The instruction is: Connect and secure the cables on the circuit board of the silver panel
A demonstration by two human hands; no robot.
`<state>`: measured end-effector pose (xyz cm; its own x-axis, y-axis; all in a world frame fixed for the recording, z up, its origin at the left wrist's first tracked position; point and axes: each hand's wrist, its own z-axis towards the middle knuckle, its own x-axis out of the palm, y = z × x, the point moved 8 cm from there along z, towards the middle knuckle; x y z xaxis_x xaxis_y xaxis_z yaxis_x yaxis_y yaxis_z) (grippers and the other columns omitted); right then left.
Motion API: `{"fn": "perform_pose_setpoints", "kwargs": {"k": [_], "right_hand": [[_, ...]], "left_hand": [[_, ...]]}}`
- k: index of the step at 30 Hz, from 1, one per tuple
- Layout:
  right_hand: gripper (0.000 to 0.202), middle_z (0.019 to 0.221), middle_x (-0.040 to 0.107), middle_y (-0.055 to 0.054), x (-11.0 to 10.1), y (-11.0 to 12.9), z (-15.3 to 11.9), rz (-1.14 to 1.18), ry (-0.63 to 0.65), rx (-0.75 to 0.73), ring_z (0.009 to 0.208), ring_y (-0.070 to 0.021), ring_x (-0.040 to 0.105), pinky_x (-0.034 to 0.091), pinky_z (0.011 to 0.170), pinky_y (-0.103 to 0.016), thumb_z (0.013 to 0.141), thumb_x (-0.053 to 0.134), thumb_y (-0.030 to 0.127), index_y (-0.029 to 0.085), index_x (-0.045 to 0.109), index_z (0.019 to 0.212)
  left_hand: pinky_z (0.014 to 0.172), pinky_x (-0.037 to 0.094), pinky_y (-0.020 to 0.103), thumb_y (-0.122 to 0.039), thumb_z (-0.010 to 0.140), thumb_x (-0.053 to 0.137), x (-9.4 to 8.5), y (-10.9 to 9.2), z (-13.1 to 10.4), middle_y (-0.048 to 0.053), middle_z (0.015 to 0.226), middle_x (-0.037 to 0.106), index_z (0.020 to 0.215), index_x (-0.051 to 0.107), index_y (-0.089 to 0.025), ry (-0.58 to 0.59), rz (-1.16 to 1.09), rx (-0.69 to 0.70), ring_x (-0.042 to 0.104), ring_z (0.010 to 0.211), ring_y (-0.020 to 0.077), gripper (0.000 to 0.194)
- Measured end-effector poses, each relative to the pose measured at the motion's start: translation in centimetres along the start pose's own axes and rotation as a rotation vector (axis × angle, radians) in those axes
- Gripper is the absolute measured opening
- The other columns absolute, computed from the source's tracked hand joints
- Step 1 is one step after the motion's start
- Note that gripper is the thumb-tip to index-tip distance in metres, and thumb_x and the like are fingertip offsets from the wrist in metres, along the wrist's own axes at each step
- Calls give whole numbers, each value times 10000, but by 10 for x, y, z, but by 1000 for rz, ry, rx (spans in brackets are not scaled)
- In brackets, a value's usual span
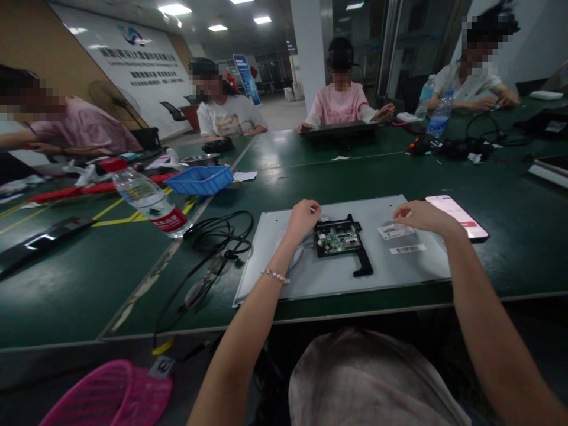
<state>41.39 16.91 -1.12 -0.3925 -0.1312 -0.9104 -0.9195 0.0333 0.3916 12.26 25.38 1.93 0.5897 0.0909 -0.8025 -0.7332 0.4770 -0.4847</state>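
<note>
A flat grey-white panel [284,269] lies on the table in front of me. On it is a black plastic bracket [364,261] around a green circuit board [339,239]. At the bracket's upper left corner is my left hand [304,220], its fingers pinched together; whatever they hold is too small to name. My right hand [423,216] hovers over the panel's right part, fingertips bent down and drawn together above a white printed label [394,231]. Anything between them is hidden. Below that label is a barcode sticker [407,249]. Thin cables [298,254] run beside my left wrist.
A phone [459,218] lies by the panel's right edge. Left of the panel are black cables [222,236], a tilted water bottle [148,201] and a blue basket [202,180]. A pink basket [110,393] sits below the table edge. Several people sit around the table.
</note>
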Motion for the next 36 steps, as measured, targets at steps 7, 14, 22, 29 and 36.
{"fn": "perform_pose_setpoints", "kwargs": {"k": [7, 14, 22, 29, 36], "right_hand": [[280, 958, 712, -72, 9, -13, 1, 15, 62, 85, 773, -201, 666, 507, 655, -295, 688, 604, 200, 199, 702, 950], [159, 817, 725, -69, 11, -18, 3, 187, 61, 140, 683, -181, 672, 539, 603, -278, 741, 625, 232, 178, 713, 863], [250, 945, 713, -95, 19, 45, -8, 561, 166, -43, 716, -156, 668, 551, 668, -272, 787, 657, 338, 158, 705, 955], [240, 792, 714, -53, 34, 73, -11, 578, 276, -144, 698, -138, 631, 474, 576, -225, 793, 644, 334, 179, 687, 971], [278, 739, 709, -47, 44, 77, -10, 573, 334, -158, 646, -132, 628, 431, 539, -221, 749, 678, 361, 163, 684, 942]], "left_hand": [[738, 482, 254, -198, 804, 544, 3, 4, 1, 49, 833, 703, 821, 721, -175, 16, 6, -1, 624, 732, 166, 179], [732, 480, 260, -199, 811, 547, 5, 5, 1, 51, 826, 704, 820, 718, -171, 19, -6, 10, 622, 720, 170, 174], [786, 475, 261, -167, 823, 528, -1, -7, 0, 44, 865, 689, 851, 700, -169, 9, -34, 57, 617, 785, 159, 173], [786, 477, 240, -155, 866, 494, 4, -66, -19, 53, 1012, 675, 1006, 680, -181, 264, -258, 374, 614, 918, 145, 235], [852, 460, 283, -134, 877, 484, 17, -106, -45, 63, 979, 673, 1012, 701, -181, 482, -328, 623, 611, 917, 153, 260]]}}
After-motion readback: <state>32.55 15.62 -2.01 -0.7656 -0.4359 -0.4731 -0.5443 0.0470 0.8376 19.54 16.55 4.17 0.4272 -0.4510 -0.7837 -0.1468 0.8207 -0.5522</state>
